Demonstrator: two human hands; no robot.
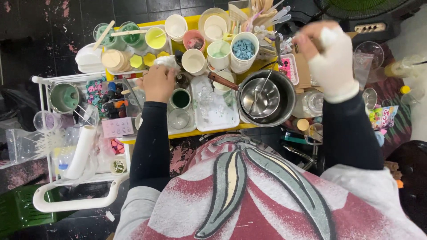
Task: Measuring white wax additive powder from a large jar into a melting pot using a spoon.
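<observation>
Left hand (pixel 159 82) clutches a white wad (pixel 165 62) above the yellow bench (pixel 194 20); right hand (pixel 327 53), bandaged, pinches something I cannot make out.

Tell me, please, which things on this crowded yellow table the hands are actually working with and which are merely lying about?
In hand:
- left hand on crumpled white tissue
- right hand, wrapped in white, raised above round steel pot
- small steel bowl inside that pot

Lying about:
- white cup of blue pieces
- green-filled glass cup
- white rectangular tray
- white paper roll

Home craft workspace; yellow table (pixel 187 20) crowded with pigment cups (pixel 155 38), moulds (pixel 118 127), mixing pot (pixel 267 98)
</observation>
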